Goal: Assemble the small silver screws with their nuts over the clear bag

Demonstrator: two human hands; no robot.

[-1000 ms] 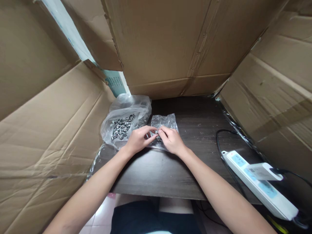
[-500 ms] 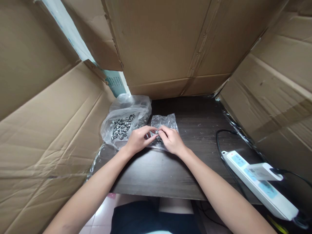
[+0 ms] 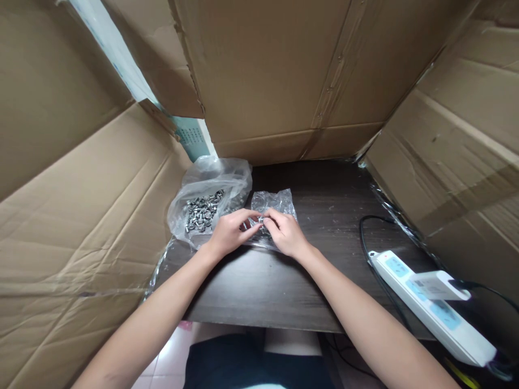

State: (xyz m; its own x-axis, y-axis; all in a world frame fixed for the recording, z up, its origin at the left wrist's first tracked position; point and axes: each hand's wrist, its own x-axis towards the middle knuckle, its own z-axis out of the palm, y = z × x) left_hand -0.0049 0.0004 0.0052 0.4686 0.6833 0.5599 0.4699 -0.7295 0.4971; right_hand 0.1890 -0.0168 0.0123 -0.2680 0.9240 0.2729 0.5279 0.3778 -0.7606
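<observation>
My left hand and my right hand meet at the middle of the dark table. Between their fingertips is a small metal piece, pinched from both sides; its exact shape is too small to tell. Under and behind the fingers lies a small clear plastic bag, with some metal pieces partly hidden by my hands. Left of my left hand, an open, larger plastic bag holds several loose metal screws or rivets.
Cardboard walls enclose the table at the back and on both sides. A white power strip with a plugged-in adapter lies at the right, and a black cable loops beside it.
</observation>
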